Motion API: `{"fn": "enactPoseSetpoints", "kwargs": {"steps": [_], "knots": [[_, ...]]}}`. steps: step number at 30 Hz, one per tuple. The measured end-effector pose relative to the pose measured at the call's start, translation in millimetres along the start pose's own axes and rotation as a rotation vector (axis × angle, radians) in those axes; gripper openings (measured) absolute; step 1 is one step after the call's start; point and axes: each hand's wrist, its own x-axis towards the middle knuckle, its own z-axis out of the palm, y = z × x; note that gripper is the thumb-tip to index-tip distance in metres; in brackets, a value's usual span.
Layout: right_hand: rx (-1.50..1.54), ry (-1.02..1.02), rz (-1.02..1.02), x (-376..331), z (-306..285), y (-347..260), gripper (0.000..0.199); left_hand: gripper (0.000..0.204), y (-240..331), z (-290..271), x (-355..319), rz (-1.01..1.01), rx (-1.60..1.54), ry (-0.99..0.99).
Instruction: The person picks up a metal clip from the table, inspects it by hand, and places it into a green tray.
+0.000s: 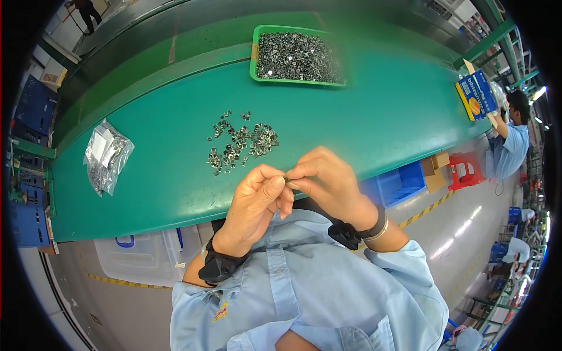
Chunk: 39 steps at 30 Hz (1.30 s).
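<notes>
My left hand (257, 199) and my right hand (331, 181) meet fingertip to fingertip over the near edge of the green table. Pinched between both thumbs and forefingers is a small dark metal part (285, 179), mostly covered by the fingers, so its exact shape does not show. Just beyond my left hand a loose pile of small shiny metal parts (263, 139) is spread on the tabletop, with stray pieces around it. Farther back stands a green tray (254, 65) filled with many similar small metal parts.
A clear plastic bag (108, 155) of parts lies on the table's left side. At the far right, a person (509, 146) in light blue reaches to a blue and yellow box (477, 96). Below the table edge are a blue bin (401, 184), a red stool (465, 169) and a clear storage box (137, 257).
</notes>
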Motion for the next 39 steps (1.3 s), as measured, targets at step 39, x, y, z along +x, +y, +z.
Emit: {"fn": "enactPoseSetpoints", "kwargs": {"steps": [39], "knots": [[0.017, 0.003, -0.058, -16, 0, 3, 0.015, 0.018, 1, 4, -1, -0.079, 0.046, -0.035]]}}
